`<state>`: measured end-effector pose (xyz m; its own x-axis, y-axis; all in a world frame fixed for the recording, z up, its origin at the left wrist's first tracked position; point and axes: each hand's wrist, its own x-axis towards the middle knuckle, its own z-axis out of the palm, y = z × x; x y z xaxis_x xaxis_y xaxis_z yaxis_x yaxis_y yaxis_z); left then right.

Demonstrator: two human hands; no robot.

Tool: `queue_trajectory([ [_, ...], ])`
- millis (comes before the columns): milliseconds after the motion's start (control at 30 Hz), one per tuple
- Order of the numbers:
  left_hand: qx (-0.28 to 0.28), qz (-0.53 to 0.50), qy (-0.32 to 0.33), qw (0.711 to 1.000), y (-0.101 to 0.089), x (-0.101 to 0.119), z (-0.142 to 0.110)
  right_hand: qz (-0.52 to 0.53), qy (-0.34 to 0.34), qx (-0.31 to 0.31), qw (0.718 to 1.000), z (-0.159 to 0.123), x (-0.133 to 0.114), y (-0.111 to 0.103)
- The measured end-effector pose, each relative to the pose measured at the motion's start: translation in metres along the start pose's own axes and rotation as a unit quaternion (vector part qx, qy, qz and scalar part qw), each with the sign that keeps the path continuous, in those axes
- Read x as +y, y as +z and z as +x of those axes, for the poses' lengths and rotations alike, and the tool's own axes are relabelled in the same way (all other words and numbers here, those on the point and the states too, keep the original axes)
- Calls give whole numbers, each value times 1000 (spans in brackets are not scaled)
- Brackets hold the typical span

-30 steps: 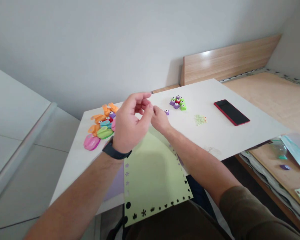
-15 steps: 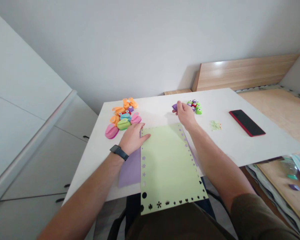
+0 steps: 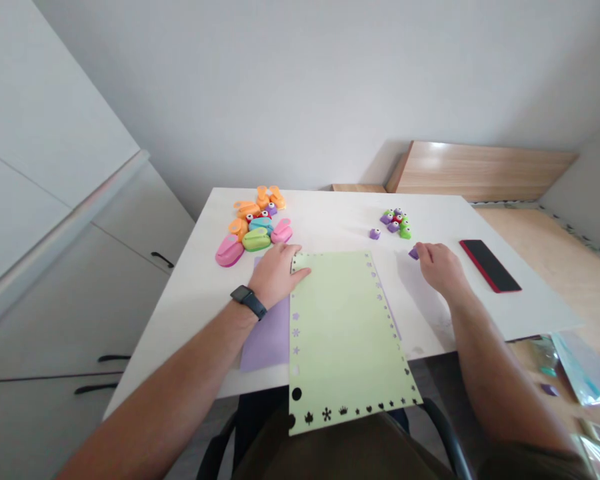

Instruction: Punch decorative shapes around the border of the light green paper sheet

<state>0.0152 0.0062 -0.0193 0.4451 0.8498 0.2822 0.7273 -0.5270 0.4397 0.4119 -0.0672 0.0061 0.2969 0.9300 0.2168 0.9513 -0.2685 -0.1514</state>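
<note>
A pale green paper sheet [image 3: 347, 333] with shapes punched along its edges lies on the white table [image 3: 330, 223] and hangs over the near edge. A purple sheet [image 3: 266, 341] shows from under it. My left hand [image 3: 279, 270], with a dark watch on the wrist, lies flat and open on the green sheet's top left corner. My right hand [image 3: 440, 268] rests on the table right of the sheet, fingers closed on a small purple punch [image 3: 413, 253]. Another small purple punch [image 3: 375, 233] lies alone nearby.
A pile of larger coloured punches [image 3: 255, 227] sits at the back left, and a cluster of small punches [image 3: 396, 221] at the back right. A red-edged phone [image 3: 490, 265] lies to the right. White cabinets [image 3: 55, 220] stand left, and a wooden board [image 3: 480, 170] behind.
My left hand came down from in front of me onto the green sheet's corner. My right hand moved right and nearer along the table with a small purple punch. The view shifted.
</note>
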Motion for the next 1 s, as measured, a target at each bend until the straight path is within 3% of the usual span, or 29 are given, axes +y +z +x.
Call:
queue_trajectory([
  [100, 4, -14, -8, 1000, 2, -1, 0, 7, -1, -18, 1000, -5, 7, 5],
  [300, 15, -34, -16, 999, 5, -1, 0, 32, -31, -57, 997, -7, -4, 15],
  [567, 16, -102, -54, 993, -4, 5, 0, -20, 5, -1, 1000, -1, 12, 21],
  [767, 9, -95, -56, 994, -12, 11, 0, -44, 5, 29, 999, 3, 23, 25],
  [900, 4, -119, -80, 990, -15, 12, -1, -14, -10, 79, 997, 3, 14, 23],
  [1000, 7, -132, -90, 987, -16, 12, -1, 18, -39, 69, 997, 6, -3, 18],
])
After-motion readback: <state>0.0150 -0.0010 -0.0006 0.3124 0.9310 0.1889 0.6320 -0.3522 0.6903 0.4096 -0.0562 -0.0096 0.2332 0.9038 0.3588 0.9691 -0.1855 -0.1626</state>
